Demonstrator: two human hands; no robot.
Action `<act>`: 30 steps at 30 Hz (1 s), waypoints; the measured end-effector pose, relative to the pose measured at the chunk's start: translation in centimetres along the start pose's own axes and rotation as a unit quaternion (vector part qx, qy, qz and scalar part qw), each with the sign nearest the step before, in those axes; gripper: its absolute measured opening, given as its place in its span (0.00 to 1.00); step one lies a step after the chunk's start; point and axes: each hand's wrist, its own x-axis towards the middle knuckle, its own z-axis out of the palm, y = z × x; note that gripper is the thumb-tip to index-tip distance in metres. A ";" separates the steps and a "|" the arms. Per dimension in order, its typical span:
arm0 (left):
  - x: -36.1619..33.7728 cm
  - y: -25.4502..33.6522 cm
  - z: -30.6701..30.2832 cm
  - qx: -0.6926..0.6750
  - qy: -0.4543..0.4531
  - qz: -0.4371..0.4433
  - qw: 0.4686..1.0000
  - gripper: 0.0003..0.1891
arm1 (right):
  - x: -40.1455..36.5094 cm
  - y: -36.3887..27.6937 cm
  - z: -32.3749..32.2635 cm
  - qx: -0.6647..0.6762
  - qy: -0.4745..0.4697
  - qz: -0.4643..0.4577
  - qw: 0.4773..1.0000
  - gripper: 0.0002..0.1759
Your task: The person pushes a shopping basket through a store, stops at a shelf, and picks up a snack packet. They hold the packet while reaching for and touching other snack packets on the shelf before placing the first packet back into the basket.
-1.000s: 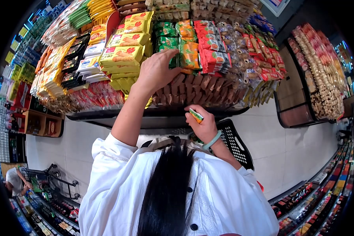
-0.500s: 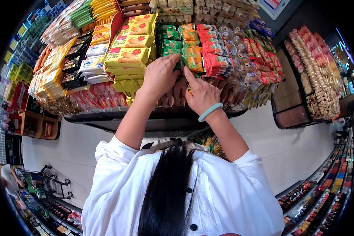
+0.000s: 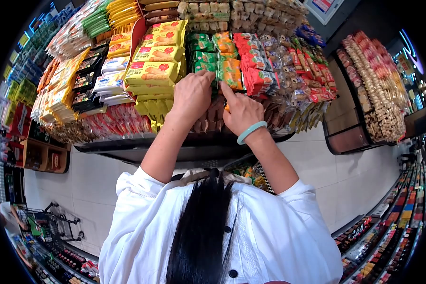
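Observation:
My left hand point(image 3: 192, 96) rests at the front of the row of green snack packets point(image 3: 204, 57), its fingers bent and pressed together; whatever is under the fingertips is hidden. Beside it, my right hand point(image 3: 242, 110), with a pale green bangle at the wrist, reaches its index finger toward the lower edge of the orange and green packets point(image 3: 230, 73). Its other fingers curl over a small orange bit, mostly hidden. Yellow packets point(image 3: 152, 73) are stacked left of my left hand, and red packets point(image 3: 259, 80) lie right of the orange ones.
The display's dark front edge point(image 3: 161, 152) runs below my forearms. A basket of packets point(image 3: 254, 174) is close to my body. A second display point(image 3: 376, 90) stands at the right. At the lower left are a shopping cart point(image 3: 57, 222) and part of another person point(image 3: 9, 218).
My left hand has shifted slightly left and down, its fingers drawn back from the green packets. My right hand has barely moved. The view has shifted a little.

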 end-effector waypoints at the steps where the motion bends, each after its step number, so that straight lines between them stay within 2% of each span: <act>1: 0.0 0.1 -0.1 0.003 -0.001 0.000 1.000 0.15 | 0.0 0.0 0.1 0.000 0.003 -0.001 1.000 0.35; 5: -0.2 0.3 -0.2 0.003 0.012 0.012 1.000 0.14 | 0.0 0.1 0.2 -0.003 0.005 -0.003 1.000 0.35; 8: -0.1 0.2 0.0 -0.051 0.068 0.054 0.995 0.14 | 0.2 -0.1 -0.1 -0.010 -0.017 0.003 1.000 0.35; 14: -0.2 0.2 0.3 -0.086 0.059 0.097 0.990 0.12 | 0.3 0.1 0.0 0.020 -0.025 0.009 0.999 0.33; 19: -0.2 0.2 0.2 -0.089 0.048 0.094 0.990 0.12 | 0.2 0.2 -0.2 0.056 -0.025 0.014 0.998 0.34; 25: -0.1 0.5 -0.1 -0.087 0.050 0.078 0.992 0.14 | -0.1 0.4 -0.2 0.088 0.007 0.016 0.996 0.34; 30: 1.0 0.6 -0.1 -0.062 0.051 0.097 0.992 0.18 | -0.5 0.7 0.3 0.136 0.104 -0.007 0.985 0.30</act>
